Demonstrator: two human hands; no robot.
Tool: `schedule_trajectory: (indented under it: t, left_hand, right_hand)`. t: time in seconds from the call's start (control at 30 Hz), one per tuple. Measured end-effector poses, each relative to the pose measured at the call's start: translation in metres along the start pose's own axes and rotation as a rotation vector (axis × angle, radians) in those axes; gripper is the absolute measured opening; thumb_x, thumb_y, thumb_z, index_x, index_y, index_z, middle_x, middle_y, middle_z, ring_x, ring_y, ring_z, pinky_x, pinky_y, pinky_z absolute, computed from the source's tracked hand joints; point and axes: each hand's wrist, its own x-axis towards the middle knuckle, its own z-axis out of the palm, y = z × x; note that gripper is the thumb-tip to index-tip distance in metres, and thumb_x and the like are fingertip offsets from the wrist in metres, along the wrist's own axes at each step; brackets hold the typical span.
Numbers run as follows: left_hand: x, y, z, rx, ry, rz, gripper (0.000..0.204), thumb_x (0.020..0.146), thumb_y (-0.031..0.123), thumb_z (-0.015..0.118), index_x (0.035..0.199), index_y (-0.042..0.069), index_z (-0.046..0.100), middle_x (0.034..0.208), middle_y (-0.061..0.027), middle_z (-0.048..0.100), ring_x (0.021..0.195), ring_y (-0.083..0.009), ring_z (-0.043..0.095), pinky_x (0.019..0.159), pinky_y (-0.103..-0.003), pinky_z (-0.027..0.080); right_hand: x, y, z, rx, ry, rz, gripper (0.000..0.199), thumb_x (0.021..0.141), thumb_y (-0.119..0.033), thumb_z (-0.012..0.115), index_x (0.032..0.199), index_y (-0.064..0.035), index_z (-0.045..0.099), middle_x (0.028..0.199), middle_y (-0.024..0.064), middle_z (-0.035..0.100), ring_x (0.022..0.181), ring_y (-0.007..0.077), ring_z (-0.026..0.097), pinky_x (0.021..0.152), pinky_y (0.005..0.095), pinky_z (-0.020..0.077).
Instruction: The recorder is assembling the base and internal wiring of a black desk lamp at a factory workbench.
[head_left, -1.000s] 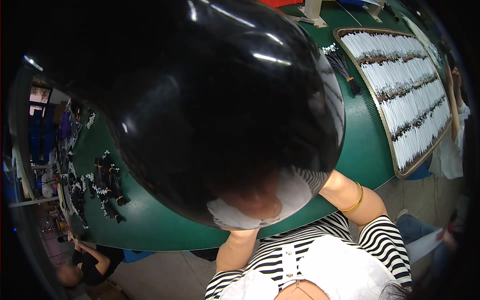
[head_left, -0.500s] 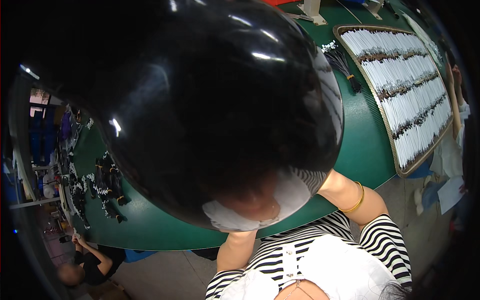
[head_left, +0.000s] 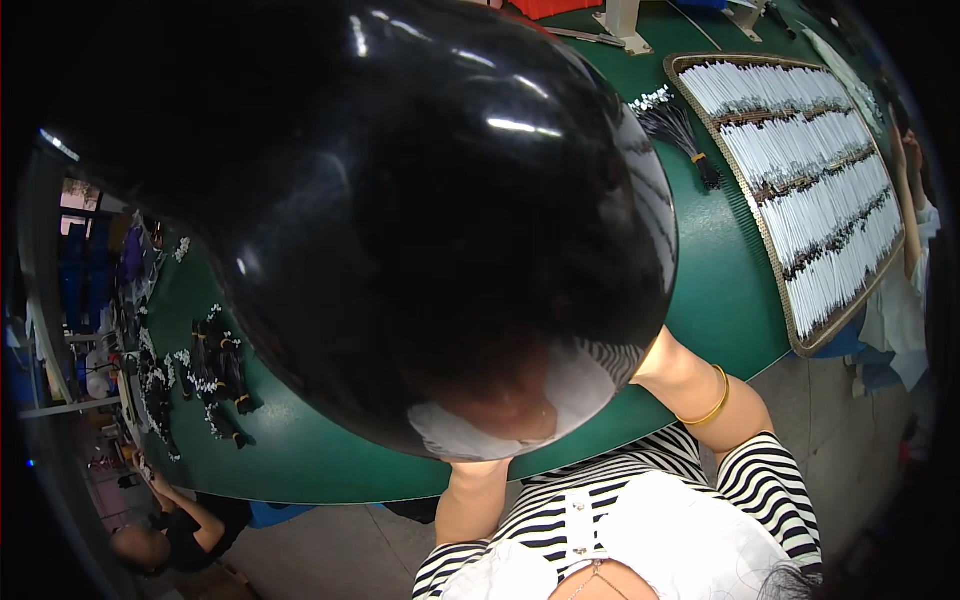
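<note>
A large, glossy black rounded object (head_left: 450, 230) fills the middle of the head view and hides both of my hands. My left forearm (head_left: 470, 500) comes up from the lower edge and passes behind its bottom rim. On the other side, my right forearm (head_left: 700, 380), with a gold bangle (head_left: 712, 400) on it, goes behind the lower right rim. Fingers, and anything in them, stay out of sight. Both arms reach over the near edge of a green table (head_left: 720, 300). Nearest on the right lies a bundle of black wires (head_left: 680, 135) with white connector ends and a yellowish tie.
At the right stands a tray (head_left: 790, 300) packed with rows of white-and-dark thin pieces (head_left: 820, 200). Several black wire bundles (head_left: 215, 360) lie on the left. A red bin (head_left: 550, 8) and metal stand (head_left: 622, 25) are at the back. A co-worker (head_left: 180, 530) sits at lower left.
The black object has shifted slightly left in view, so more of the right-hand wire bundle shows. My forearms have barely moved. The co-worker's hands at lower left have moved slightly.
</note>
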Motion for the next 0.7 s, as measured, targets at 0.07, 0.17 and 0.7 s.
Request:
schedule_trajectory:
  t: [0.07,0.17,0.7]
  left_hand:
    - [0.000,-0.002,-0.001,-0.002,-0.029,-0.004,0.016,0.066,-0.007,0.048,0.082,-0.004,0.047,0.074,-0.0106,0.049,0.066,-0.0171,0.045,0.062,-0.027,0.038]
    - [-0.001,-0.002,-0.003,-0.021,-0.017,0.011,0.018,0.066,-0.008,0.049,0.084,-0.004,0.048,0.077,-0.0108,0.051,0.068,-0.0169,0.048,0.064,-0.027,0.038]
    - [-0.002,-0.006,-0.006,0.038,0.067,-0.011,0.017,0.067,-0.009,0.051,0.083,-0.003,0.051,0.081,-0.0094,0.055,0.074,-0.0140,0.053,0.071,-0.023,0.040]
  right_hand:
    - [0.000,0.002,-0.001,0.030,0.027,0.014,0.011,0.073,-0.004,0.052,0.082,-0.0001,0.048,0.073,0.0048,0.052,0.069,0.0078,0.051,0.063,0.0197,0.0415]
    - [0.000,0.005,-0.002,0.113,0.002,0.002,0.014,0.072,-0.003,0.054,0.085,0.0007,0.049,0.076,0.0048,0.052,0.070,0.0081,0.051,0.064,0.0196,0.0412]
    - [0.000,-0.002,-0.003,-0.077,-0.058,-0.010,0.016,0.067,-0.002,0.058,0.082,0.0020,0.054,0.076,0.0058,0.055,0.069,0.0094,0.052,0.064,0.0206,0.0412]
